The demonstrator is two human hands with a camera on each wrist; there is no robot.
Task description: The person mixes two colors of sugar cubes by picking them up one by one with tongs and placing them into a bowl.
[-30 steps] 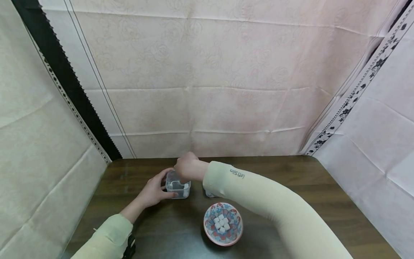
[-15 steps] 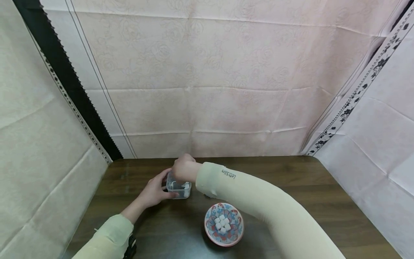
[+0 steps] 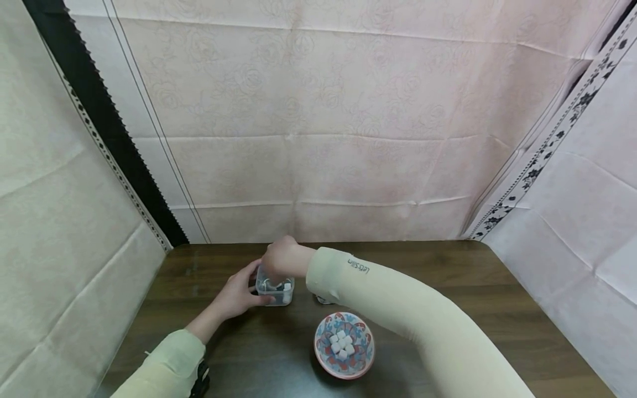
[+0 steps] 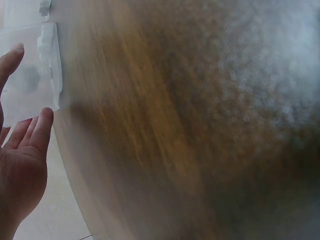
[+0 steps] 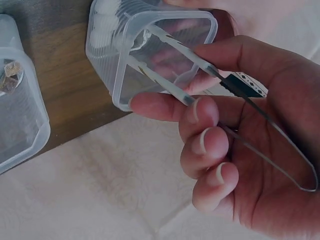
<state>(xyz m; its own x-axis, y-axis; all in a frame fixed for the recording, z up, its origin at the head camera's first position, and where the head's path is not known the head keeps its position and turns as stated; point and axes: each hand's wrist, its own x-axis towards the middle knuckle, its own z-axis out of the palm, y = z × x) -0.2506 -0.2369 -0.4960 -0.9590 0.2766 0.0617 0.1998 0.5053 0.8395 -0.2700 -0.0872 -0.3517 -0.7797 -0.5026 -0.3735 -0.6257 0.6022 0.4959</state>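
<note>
My left hand (image 3: pixel 235 297) grips a clear plastic box (image 3: pixel 281 299) near the table's back edge, thumb on the near side and fingers round the far side. White cubes (image 5: pixel 106 25) lie along one side inside it in the right wrist view. My right hand (image 3: pixel 281 257) holds metal tongs (image 5: pixel 165 86) with pale arms, thumb on one arm and fingers along the other. The tong tips reach into the box's mouth, spread apart; the box wall blurs them. In the head view my right hand hides the tongs.
A patterned bowl (image 3: pixel 367 344) with several white cubes (image 3: pixel 341 342) stands nearer on the wooden table (image 3: pixel 269 354). A second clear box (image 5: pixel 31 112) with brown lumps (image 5: pixel 11 76) sits right of the first, mostly behind my right sleeve. Cloth (image 3: pixel 348 166) hangs around the table.
My right hand has shifted slightly left over the box, its forearm first swinging left, then a little back right. The left hand, box and bowl have stayed in place.
</note>
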